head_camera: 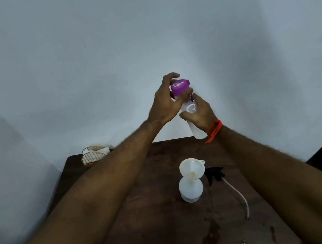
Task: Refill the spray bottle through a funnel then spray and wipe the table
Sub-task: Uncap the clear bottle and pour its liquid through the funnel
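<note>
A translucent white refill bottle [196,131] with a purple cap [180,87] is raised above the far edge of the dark wooden table [147,214]. My right hand [200,113] grips its body, and my left hand [166,103] is closed around the purple cap. On the table stands the white spray bottle [191,191] with a white funnel [192,168] set in its neck. Its black spray head [215,174] lies to the right, with the pale dip tube [240,197] trailing toward me.
A wire basket [93,155] holding a pale cloth sits at the table's far left corner against the grey wall. Wet stains mark the table near me. A dark object fills the right edge of the view.
</note>
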`<state>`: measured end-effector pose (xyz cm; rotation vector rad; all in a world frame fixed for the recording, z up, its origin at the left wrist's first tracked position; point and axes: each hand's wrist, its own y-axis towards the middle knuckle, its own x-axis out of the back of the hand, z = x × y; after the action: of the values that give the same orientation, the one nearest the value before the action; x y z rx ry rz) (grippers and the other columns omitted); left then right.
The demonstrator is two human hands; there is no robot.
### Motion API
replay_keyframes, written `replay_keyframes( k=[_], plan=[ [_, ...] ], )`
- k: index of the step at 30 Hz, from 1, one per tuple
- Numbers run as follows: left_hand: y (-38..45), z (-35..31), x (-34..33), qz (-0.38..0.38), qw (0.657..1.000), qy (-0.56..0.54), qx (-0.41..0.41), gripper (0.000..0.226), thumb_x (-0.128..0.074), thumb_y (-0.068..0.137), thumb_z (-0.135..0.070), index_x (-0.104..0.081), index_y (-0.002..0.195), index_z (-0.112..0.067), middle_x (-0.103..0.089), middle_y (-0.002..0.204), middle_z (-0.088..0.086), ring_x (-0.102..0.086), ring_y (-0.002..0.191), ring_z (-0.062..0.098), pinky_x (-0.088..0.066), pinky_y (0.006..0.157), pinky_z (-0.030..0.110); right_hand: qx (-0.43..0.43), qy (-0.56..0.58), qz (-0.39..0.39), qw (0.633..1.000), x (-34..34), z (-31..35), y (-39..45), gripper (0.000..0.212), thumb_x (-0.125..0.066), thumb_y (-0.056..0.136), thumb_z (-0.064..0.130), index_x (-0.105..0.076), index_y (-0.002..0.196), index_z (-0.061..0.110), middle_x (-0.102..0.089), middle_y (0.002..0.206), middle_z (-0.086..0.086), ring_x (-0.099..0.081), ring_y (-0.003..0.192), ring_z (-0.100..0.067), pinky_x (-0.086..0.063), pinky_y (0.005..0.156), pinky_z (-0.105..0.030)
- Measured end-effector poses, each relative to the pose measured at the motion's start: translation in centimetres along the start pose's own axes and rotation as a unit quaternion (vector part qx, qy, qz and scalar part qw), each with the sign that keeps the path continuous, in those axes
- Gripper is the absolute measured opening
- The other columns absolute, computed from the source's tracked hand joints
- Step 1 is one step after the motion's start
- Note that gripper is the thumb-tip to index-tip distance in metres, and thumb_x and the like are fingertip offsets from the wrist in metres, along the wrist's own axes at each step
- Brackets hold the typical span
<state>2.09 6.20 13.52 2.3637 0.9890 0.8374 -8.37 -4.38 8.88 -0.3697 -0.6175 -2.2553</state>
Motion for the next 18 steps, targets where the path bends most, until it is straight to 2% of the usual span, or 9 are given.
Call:
replay_keyframes(
  k=[2, 4, 5, 8, 11, 16, 18],
  plan=[
    [0.6, -0.9, 0.0, 0.05, 0.992, 0.064, -0.094, 0.039, -0.064, 0.09, -0.038, -0.055, 0.12, -0.015, -0.062, 0.111, 0.0, -0.06, 0.099, 0.011, -0.051, 0.08, 0.019, 0.002, 0.023, 0.035, 0.999, 1.8, 0.2, -1.1, 0.045, -0.075, 0.066, 0.018, -0.059, 0.107, 0.008, -0.065, 0.088, -0.005, -0.065, 0.074, -0.026, -0.061, 0.067, -0.046],
    [0.9, -2.0, -0.3, 0.1, 0.969, 0.161, -0.16, 0.027, -0.053, 0.096, -0.038, -0.061, 0.104, -0.014, -0.064, 0.094, 0.0, -0.058, 0.082, 0.014, -0.051, 0.072, 0.03, 0.009, 0.013, 0.059, 0.998, 3.6, 0.2, -2.4, 0.039, -0.072, 0.065, 0.018, -0.061, 0.101, 0.007, -0.063, 0.08, -0.003, -0.064, 0.066, -0.024, -0.06, 0.059, -0.041],
    [0.9, -2.7, -0.7, 0.105, 0.958, 0.199, -0.175, 0.027, -0.047, 0.098, -0.038, -0.061, 0.096, -0.014, -0.062, 0.085, 0.0, -0.056, 0.074, 0.017, -0.05, 0.067, 0.035, 0.01, 0.0, 0.059, 0.998, 4.4, 0.2, -3.1, 0.038, -0.072, 0.065, 0.019, -0.061, 0.1, 0.007, -0.063, 0.078, -0.002, -0.064, 0.062, -0.019, -0.059, 0.056, -0.037],
    [0.4, -4.1, -2.3, 0.085, 0.95, 0.242, -0.177, 0.03, -0.04, 0.096, -0.035, -0.058, 0.087, -0.014, -0.058, 0.071, 0.001, -0.05, 0.063, 0.021, -0.047, 0.058, 0.038, 0.006, -0.01, 0.028, 1.0, 5.4, 0.1, -4.8, 0.035, -0.07, 0.062, 0.019, -0.061, 0.093, 0.006, -0.062, 0.071, 0.001, -0.063, 0.055, -0.015, -0.056, 0.052, -0.029],
    [0.0, -4.8, -3.8, 0.08, 0.949, 0.249, -0.175, 0.03, -0.038, 0.094, -0.035, -0.06, 0.087, -0.015, -0.059, 0.07, 0.0, -0.051, 0.062, 0.021, -0.045, 0.056, 0.036, -0.004, -0.037, -0.024, 0.999, 5.7, 0.0, -6.2, 0.032, -0.069, 0.06, 0.026, -0.059, 0.087, 0.013, -0.06, 0.07, 0.005, -0.058, 0.059, -0.009, -0.047, 0.055, -0.018],
    [-0.9, -5.2, -4.7, 0.088, 0.943, 0.271, -0.171, 0.03, -0.037, 0.094, -0.034, -0.061, 0.087, -0.019, -0.062, 0.068, -0.002, -0.053, 0.061, 0.021, -0.04, 0.055, 0.03, -0.045, -0.102, -0.051, 0.992, 6.2, -0.4, -7.7, 0.05, -0.07, 0.06, 0.044, -0.059, 0.101, 0.018, -0.066, 0.083, -0.002, -0.065, 0.072, -0.022, -0.06, 0.065, -0.036],
    [-1.0, -5.4, -5.3, 0.078, 0.942, 0.297, -0.132, 0.028, -0.039, 0.093, -0.033, -0.061, 0.084, -0.02, -0.063, 0.067, 0.0, -0.055, 0.061, 0.025, -0.036, 0.055, 0.03, -0.051, -0.142, -0.069, 0.986, 6.1, -0.3, -8.1, 0.049, -0.07, 0.063, 0.044, -0.057, 0.103, 0.019, -0.065, 0.082, -0.002, -0.063, 0.07, -0.023, -0.059, 0.065, -0.037]
  ],
)
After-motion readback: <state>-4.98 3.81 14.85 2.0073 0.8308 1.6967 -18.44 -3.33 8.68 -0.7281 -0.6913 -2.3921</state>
